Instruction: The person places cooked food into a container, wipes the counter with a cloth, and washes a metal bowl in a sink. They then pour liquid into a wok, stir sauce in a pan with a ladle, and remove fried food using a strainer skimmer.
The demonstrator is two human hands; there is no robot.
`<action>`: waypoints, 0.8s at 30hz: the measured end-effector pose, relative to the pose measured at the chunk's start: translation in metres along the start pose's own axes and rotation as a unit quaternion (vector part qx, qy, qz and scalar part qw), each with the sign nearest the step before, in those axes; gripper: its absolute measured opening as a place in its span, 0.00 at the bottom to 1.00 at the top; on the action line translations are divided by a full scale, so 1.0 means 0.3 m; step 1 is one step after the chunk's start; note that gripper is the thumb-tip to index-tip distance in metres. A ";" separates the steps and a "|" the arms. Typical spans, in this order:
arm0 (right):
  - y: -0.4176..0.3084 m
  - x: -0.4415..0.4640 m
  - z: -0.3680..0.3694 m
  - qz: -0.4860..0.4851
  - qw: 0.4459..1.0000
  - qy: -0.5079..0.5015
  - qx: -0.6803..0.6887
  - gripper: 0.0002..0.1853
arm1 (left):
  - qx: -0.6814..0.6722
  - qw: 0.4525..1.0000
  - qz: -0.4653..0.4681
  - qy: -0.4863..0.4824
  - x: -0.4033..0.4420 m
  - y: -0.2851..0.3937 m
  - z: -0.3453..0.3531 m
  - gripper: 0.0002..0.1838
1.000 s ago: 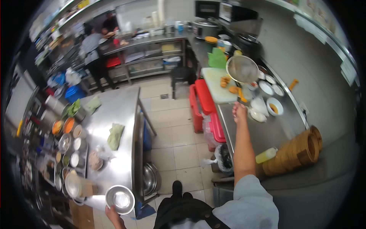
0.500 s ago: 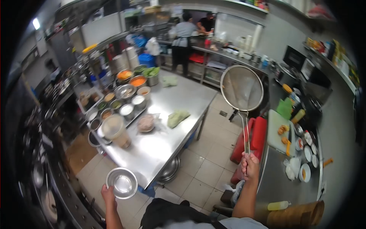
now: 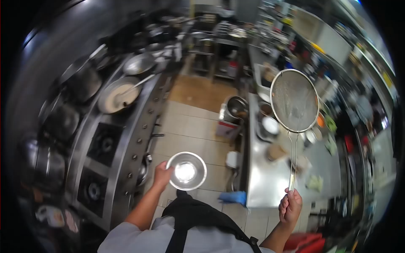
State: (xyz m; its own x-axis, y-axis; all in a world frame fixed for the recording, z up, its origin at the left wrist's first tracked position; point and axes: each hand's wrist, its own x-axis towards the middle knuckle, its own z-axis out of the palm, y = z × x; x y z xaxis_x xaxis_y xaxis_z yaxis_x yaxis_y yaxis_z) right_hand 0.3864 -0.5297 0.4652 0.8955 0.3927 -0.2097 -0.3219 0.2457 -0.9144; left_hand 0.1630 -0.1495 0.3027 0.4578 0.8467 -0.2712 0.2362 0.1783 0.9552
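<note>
My left hand is closed on the rim of a shiny metal bowl, held out over the floor. Nothing shows inside the bowl. My right hand is wrapped round the handle of a round mesh strainer, which points up and away from me. The strainer's mesh looks bare and overlaps my view of the steel table behind it.
On the left runs a stove with burners and a pan of pale liquid with a ladle. At right, a steel table bears food containers. Tiled floor lies between. A blue cloth hangs near the table's corner.
My view has swung left, from the steel table and right-hand counter to the stove and aisle. Both hands have kept hold of the bowl and the strainer.
</note>
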 end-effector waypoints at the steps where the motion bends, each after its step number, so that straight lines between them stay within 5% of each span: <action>1: 0.031 0.055 0.083 0.008 0.999 -0.038 0.005 0.07 | -0.026 1.000 0.006 -0.002 0.027 0.009 -0.039 0.10; 13: 0.320 0.603 0.981 0.091 0.969 -0.211 -0.091 0.09 | -0.152 0.982 0.058 0.101 0.292 0.315 -0.452 0.11; 24: 0.397 1.298 1.450 0.104 0.933 -0.305 -0.161 0.10 | -0.267 0.947 0.019 0.177 0.712 0.355 -0.356 0.10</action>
State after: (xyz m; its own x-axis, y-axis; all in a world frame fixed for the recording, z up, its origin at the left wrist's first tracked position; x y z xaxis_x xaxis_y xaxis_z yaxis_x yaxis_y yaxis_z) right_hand 0.5631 0.0379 0.4253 0.4505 0.8577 -0.2478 -0.2728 -0.1320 -0.9530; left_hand 0.1944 0.1040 0.3591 0.1181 0.9557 -0.2696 -0.2850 0.2927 0.9128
